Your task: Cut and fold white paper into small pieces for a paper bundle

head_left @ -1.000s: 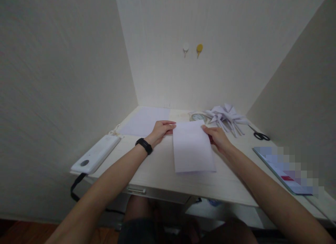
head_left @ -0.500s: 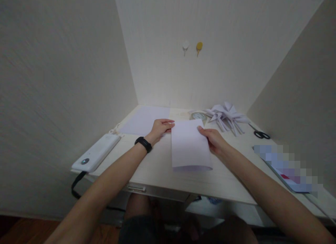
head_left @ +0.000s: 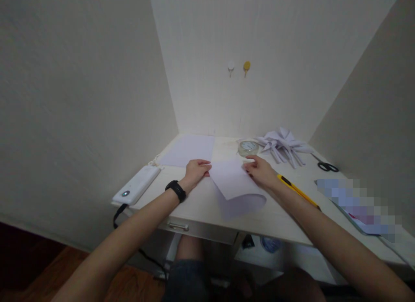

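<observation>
A white sheet of paper [head_left: 235, 181], bent over on itself, lies between my hands, its upper layer skewed over the lower one and the near right side curling in a loop. My left hand [head_left: 197, 168] pinches its far left corner; a black band sits on that wrist. At the far right corner, the thumb and fingers of my right hand [head_left: 257, 170] are closed on the paper's edge. Beneath my right forearm a yellow utility knife [head_left: 298, 191] shows in part. Just beyond the right hand is a roll of clear tape [head_left: 248, 148].
Flat white paper [head_left: 188, 150] lies at the back left. Folded paper pieces [head_left: 283, 146] are heaped at the back right, near black scissors [head_left: 327, 167]. A white power bank-like device [head_left: 138, 185] with a black strap rests at the left edge. A blurred flat object [head_left: 356, 207] lies right.
The paper's upper layer has shifted askew from the lower one, and its fold has loosened into a curl. Both hands sit slightly lower in view. The yellow knife has come into sight.
</observation>
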### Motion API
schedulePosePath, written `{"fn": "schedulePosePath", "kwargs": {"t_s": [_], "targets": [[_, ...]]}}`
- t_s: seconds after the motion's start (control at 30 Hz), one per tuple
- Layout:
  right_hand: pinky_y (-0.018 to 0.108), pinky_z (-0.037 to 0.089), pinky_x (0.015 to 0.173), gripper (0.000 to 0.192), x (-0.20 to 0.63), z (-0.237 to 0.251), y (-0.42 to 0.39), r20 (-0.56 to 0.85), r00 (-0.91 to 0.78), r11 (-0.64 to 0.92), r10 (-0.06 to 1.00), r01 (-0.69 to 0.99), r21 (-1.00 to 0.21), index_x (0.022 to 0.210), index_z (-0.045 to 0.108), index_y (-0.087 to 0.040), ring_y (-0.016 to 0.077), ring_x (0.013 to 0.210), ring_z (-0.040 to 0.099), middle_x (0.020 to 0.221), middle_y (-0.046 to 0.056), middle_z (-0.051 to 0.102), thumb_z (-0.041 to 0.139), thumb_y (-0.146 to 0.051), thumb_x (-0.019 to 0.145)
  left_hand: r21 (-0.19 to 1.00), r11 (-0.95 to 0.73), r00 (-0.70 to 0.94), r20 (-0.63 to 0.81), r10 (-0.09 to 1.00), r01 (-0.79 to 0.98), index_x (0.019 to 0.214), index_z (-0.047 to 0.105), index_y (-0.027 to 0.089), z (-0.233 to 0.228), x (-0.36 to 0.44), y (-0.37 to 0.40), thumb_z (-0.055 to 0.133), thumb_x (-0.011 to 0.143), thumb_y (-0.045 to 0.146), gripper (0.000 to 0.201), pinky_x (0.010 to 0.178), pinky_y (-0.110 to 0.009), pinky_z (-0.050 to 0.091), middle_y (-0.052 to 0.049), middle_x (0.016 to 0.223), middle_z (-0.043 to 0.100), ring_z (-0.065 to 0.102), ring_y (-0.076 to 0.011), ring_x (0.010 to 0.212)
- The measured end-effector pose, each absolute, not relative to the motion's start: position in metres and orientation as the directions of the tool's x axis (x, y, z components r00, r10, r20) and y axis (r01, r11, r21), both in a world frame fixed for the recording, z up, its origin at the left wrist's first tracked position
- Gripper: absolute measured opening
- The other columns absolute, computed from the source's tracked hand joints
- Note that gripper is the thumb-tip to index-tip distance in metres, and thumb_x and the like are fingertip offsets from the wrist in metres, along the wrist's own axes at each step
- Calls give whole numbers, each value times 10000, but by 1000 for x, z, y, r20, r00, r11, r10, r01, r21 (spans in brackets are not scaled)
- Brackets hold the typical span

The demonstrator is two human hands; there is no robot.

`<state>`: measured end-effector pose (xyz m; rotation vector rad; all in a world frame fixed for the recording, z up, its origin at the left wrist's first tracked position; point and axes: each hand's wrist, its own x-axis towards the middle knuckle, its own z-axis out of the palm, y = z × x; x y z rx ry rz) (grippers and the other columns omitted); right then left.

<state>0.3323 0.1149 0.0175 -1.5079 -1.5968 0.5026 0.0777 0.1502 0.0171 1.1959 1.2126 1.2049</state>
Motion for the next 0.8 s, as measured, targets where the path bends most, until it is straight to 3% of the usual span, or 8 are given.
{"fn": "schedulePosePath", "kwargs": {"t_s": [0.07,0.17,0.23,0.3,0.43,0.53,0.8], "targets": [[413,508,895,406,327,24,108,359,-12,248,933,745,-619,1199,657,-170,251,996,687,1126,136,728,580,-394,870,1000,28,7,-28,1000,15,829,715,109,17,75,145,791,643,126,202,608,-251,547,-63,746,712,637,-130,606],[470,405,1086,436,313,33,95,367,-368,504,855,757,-415,1261,646,-176,288,1318,518,1369,146,605,471,-428,952,998,39,20,-40,999,39,816,719,110,20,74,143,789,634,103,196,612,-257,545,-48,706,698,624,-128,587],[485,349,1142,486,302,33,84,289,-566,635,772,705,-315,1352,583,-174,287,1411,405,1452,136,527,408,-439,984,998,35,28,-36,999,46,802,721,107,22,74,143,785,633,89,181,615,-256,543,-46,702,694,615,-123,583],[501,331,1156,501,294,28,74,215,-659,693,721,684,-229,1408,527,-177,297,1433,364,1495,136,474,389,-427,997,999,31,34,-32,999,42,792,721,107,22,74,145,776,639,77,164,620,-253,543,-46,707,695,614,-120,589],[526,345,1146,456,289,17,53,216,-701,728,680,680,-84,1419,511,-179,307,1427,373,1485,146,486,424,-313,991,999,41,34,-42,999,29,768,714,107,19,74,149,780,635,69,154,647,-264,555,-51,712,696,627,-127,618],[532,369,1131,445,290,12,37,231,-722,748,653,663,-40,1420,507,-203,299,1423,381,1471,126,509,409,-231,987,998,49,30,-50,998,25,755,706,104,17,76,151,805,615,79,173,666,-284,563,-54,711,691,630,-132,626],[538,358,1137,476,289,5,7,230,-730,748,643,664,15,1437,485,-185,327,1409,396,1489,137,484,408,-367,1004,998,57,55,-57,997,-2,788,704,97,15,79,158,764,656,58,149,702,-287,571,-57,751,696,648,-135,670]]}}
